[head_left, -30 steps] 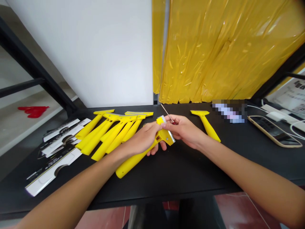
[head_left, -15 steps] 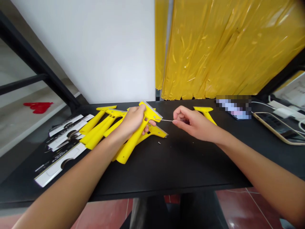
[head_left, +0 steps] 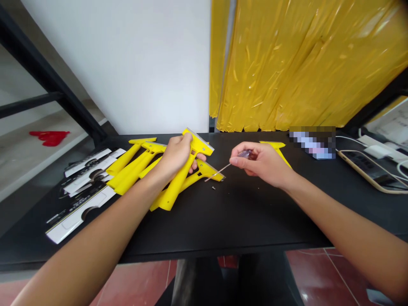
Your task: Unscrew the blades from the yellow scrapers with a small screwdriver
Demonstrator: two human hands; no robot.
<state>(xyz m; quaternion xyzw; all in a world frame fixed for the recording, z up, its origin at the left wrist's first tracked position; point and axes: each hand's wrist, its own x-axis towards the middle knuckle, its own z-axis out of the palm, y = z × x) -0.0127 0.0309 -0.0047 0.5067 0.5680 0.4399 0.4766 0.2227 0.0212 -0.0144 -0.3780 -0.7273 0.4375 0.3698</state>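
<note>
My left hand (head_left: 178, 155) is closed around a yellow scraper (head_left: 179, 180) with a metal edge along its head. My right hand (head_left: 258, 163) grips a thin screwdriver (head_left: 244, 154) by its clear handle; its shaft points down and left, the tip over another yellow scraper (head_left: 208, 171) lying beneath the held one. A small screw (head_left: 213, 188) rests on the black table (head_left: 242, 221) just below that scraper's head. Several more yellow scrapers (head_left: 130, 170) lie left of my left hand, and one (head_left: 280, 152) lies behind my right hand.
White and black card sleeves (head_left: 81, 212) are piled at the table's left. At the right are a phone (head_left: 314, 144), a beige-edged tray or case (head_left: 369, 170) and white cables with a plug (head_left: 379, 149). A red item (head_left: 51, 138) sits on the left shelf.
The screwdriver's tip has left the held scraper's head and swung down and left, and its handle now shows. The held scraper has shifted slightly up and left.
</note>
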